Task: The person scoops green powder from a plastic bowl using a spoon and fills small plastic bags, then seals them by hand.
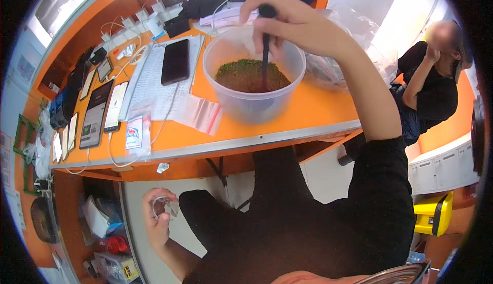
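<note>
My right hand (296, 23) grips the dark handle of an upright utensil (265, 56), with a round black knob at its top. The utensil's lower end sits in a green and brown loose, crumbly material (238, 72) inside a translucent plastic tub (252, 101), so its working end is hidden. Away from the table, low beside my left knee, my left hand (156, 218) holds a small clear plastic piece (170, 207) with a pale rounded edge; whether bag or cup I cannot tell. Clear zip bags (200, 114) lie left of the tub.
Written sheets (148, 83) lie under a black phone (175, 62). Several phones and a tablet (96, 114) with charging cables cover the table's left side. A labelled packet (134, 135) lies near the metal-trimmed edge (238, 142). A person (435, 87) sits at the right beyond plastic bags (327, 70).
</note>
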Demonstrator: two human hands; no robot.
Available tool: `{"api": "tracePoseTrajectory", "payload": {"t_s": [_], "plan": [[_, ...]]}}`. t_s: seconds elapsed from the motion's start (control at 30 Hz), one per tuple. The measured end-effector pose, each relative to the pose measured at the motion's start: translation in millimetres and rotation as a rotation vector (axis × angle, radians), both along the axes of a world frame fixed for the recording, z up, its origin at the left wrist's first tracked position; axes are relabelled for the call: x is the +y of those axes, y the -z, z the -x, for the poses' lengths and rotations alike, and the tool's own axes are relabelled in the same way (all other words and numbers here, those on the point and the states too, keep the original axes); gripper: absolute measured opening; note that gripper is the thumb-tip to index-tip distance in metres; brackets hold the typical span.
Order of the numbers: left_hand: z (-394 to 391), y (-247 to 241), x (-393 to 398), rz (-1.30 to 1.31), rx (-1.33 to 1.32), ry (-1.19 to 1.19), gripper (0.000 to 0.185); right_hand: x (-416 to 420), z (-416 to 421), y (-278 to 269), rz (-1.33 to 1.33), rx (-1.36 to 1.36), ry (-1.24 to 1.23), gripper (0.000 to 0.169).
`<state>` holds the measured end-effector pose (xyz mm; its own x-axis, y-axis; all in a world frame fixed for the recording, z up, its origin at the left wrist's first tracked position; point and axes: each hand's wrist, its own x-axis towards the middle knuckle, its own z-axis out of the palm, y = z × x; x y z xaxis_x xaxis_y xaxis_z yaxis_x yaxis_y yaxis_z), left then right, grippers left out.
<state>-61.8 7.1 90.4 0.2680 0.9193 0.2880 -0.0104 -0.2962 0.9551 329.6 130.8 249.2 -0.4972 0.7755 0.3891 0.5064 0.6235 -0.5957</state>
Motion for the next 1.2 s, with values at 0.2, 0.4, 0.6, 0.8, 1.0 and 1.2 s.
{"api": "tracePoseTrajectory", "payload": {"t_s": [0.2,0.4,0.6,0.8,1.0,1.2], "plan": [[-14,-5,8,0.067,0.020,0.081,0.054,-24,2,19,0.126,0.268,-0.009,0.021],[-16,-1,9,0.110,0.045,0.177,0.051,-26,-4,17,0.081,0.612,-0.081,0.021],[-12,-3,2,0.144,0.082,0.166,0.049,-24,-19,37,0.046,0.826,0.097,0.021],[-8,2,0,0.153,0.068,0.171,0.047,-39,-19,55,-0.026,1.029,0.239,0.018],[-9,4,0,0.146,0.095,0.184,0.045,-60,-12,78,-0.182,1.280,0.407,0.015],[-8,4,0,0.191,0.116,0.205,0.044,-57,-6,78,-0.303,0.944,0.508,0.013]]}}
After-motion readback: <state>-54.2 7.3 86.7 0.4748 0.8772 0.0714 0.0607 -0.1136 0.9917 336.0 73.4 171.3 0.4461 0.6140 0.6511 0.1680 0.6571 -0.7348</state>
